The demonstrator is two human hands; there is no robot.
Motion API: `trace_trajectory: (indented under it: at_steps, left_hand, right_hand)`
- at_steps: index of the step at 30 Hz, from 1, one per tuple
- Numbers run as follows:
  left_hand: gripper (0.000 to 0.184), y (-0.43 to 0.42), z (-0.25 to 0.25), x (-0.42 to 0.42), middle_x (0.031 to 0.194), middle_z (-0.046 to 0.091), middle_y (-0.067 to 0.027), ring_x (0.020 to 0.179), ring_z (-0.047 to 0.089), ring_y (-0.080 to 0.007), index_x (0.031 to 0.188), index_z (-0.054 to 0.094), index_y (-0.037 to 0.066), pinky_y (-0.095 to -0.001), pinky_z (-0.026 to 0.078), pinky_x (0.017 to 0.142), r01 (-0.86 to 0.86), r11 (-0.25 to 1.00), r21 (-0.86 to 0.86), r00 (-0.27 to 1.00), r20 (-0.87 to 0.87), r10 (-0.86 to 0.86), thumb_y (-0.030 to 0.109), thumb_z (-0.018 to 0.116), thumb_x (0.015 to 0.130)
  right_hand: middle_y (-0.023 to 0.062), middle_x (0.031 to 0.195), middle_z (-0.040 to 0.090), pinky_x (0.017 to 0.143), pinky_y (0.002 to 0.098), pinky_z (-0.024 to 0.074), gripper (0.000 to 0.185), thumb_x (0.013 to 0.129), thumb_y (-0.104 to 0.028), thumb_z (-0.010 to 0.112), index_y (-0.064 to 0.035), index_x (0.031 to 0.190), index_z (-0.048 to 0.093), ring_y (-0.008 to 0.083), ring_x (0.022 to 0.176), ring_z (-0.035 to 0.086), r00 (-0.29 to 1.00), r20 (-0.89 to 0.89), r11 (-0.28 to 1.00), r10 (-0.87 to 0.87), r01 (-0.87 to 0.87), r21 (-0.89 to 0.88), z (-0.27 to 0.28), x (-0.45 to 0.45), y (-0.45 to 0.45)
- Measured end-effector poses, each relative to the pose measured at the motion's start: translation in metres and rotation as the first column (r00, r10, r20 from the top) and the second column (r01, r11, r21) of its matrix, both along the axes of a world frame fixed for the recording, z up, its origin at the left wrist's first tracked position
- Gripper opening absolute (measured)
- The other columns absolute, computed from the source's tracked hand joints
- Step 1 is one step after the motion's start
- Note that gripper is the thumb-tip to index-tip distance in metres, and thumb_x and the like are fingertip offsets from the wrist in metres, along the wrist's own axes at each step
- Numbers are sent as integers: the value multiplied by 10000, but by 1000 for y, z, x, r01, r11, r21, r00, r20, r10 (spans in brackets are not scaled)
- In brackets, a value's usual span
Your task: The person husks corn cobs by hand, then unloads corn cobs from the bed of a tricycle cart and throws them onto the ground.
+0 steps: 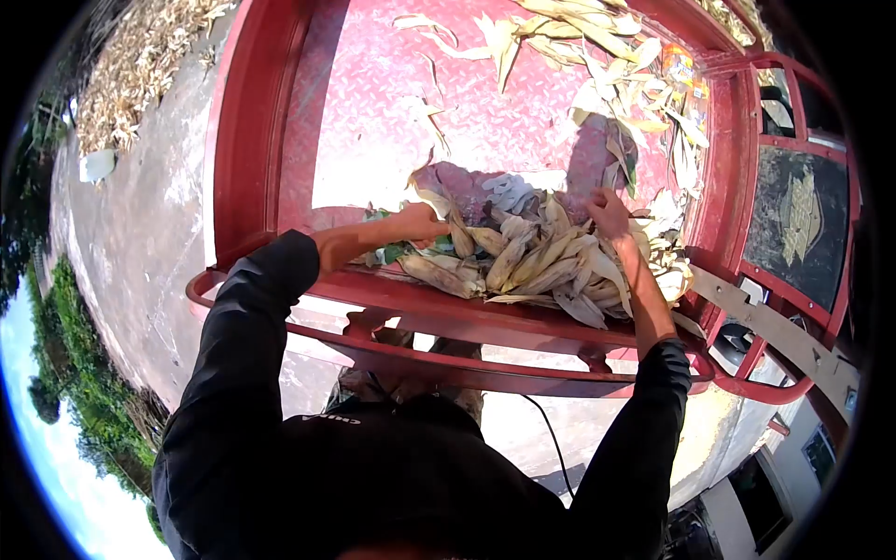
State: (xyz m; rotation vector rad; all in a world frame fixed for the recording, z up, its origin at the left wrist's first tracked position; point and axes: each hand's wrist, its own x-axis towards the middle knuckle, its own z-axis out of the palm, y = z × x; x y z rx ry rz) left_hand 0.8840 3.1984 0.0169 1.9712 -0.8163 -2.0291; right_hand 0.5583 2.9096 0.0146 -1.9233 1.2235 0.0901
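A heap of dry corn ears in pale husks (537, 257) lies along the near edge of a red metal cargo bed (373, 140). My left hand (418, 224) is at the heap's left end, its fingers closed by a husk; what they hold is too small to make out. At the upper right of the heap, my right hand (609, 213) has its fingers bent downward, and whether anything is between them is unclear. A whitish glove-like cloth (510, 192) rests just behind the ears, between the hands. Green leaves show beside my left hand.
Loose husks (551, 37) are scattered at the bed's far right. A red rail (448, 369) runs between my body and the bed. Red side walls stand left and right. On the concrete at the upper left lie a pile of husks (140, 75) and a pale container (97, 166).
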Motion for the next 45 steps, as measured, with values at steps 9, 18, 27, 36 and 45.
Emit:
trace_trajectory:
  at_steps: [9, 18, 27, 36, 45]
  left_hand:
    - [730, 96, -51, -56, 572, 576, -143, 498, 582, -219, 662, 606, -47, -346, 480, 437, -444, 791, 420, 887, 83, 454, 663, 572, 831]
    - [689, 99, -38, -51, 645, 569, -108, 451, 456, -195, 878, 672, 1, -330, 323, 380, -336, 862, 380, 935, 24, 354, 674, 526, 852]
    - [501, 78, -36, -73, 931, 644, -97, 752, 594, -202, 1047, 643, 34, -343, 501, 658, -585, 698, 413, 807, 213, 551, 486, 670, 834]
    - [665, 20, -9, -138, 943, 616, -97, 895, 598, -197, 1140, 508, -20, -322, 482, 814, -570, 811, -132, 820, -153, 551, 461, 774, 765]
    - [645, -17, -5, -135, 1105, 615, -86, 958, 627, -224, 1289, 457, 76, -391, 522, 844, -722, 670, 174, 546, -451, 706, 445, 716, 827]
  right_hand:
    - [303, 1134, 594, 943, 447, 450, 869, 667, -452, 786, 53, 1289, 449, 419, 1074, 581, 897, -324, 953, 299, -300, 48, 1, -96, 43]
    - [188, 1151, 624, 945, 367, 453, 807, 693, -421, 806, 12, 1293, 485, 262, 1063, 597, 981, -141, 797, -132, 189, 574, -1, -82, 61]
    - [112, 1064, 657, 876, 332, 484, 660, 730, -459, 776, 15, 1151, 593, 223, 978, 619, 949, 32, 796, -315, 245, 554, -42, -39, 96]
    - [90, 1161, 594, 883, 372, 510, 549, 846, -255, 732, -28, 1276, 479, 209, 1031, 598, 862, 141, 493, -487, 139, 859, -47, -59, 109]
    - [101, 1134, 633, 843, 389, 512, 586, 803, -367, 765, -19, 1225, 555, 225, 979, 631, 827, -27, 262, -562, 208, 942, -47, 2, 114]
